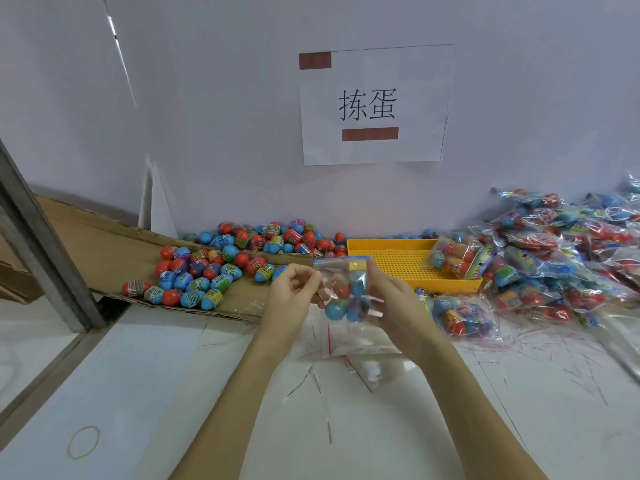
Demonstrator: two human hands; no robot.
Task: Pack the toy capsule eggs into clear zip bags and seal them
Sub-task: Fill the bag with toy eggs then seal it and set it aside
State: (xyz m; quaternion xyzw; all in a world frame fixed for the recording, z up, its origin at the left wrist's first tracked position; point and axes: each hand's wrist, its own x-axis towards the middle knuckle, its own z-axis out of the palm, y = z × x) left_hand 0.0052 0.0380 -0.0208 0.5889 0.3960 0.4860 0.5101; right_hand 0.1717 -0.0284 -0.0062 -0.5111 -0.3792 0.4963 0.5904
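White wall panels back a pale desk (173,375), and a paper sign (375,105) with two printed characters is stuck to the wall above it. Along the right, a heap of filled bags (561,258) spreads across the desk. A cardboard sheet (114,251) slopes in from the left and carries loose capsule eggs (207,271), red and blue, with more piled against the wall. A yellow tray (398,263) sits between the two heaps, one filled bag lying on its right end. Over the desk in front of the tray, both hands hold a clear zip bag (346,292) with several eggs inside. The left hand (294,296) has its fingers (313,273) curled, pinching the bag's left edge. The right hand (394,303) grips the bag's right side, fingers curled round it. Empty bags (360,344) lie flat beneath, and a rubber band (83,441) rests near the desk's front left.
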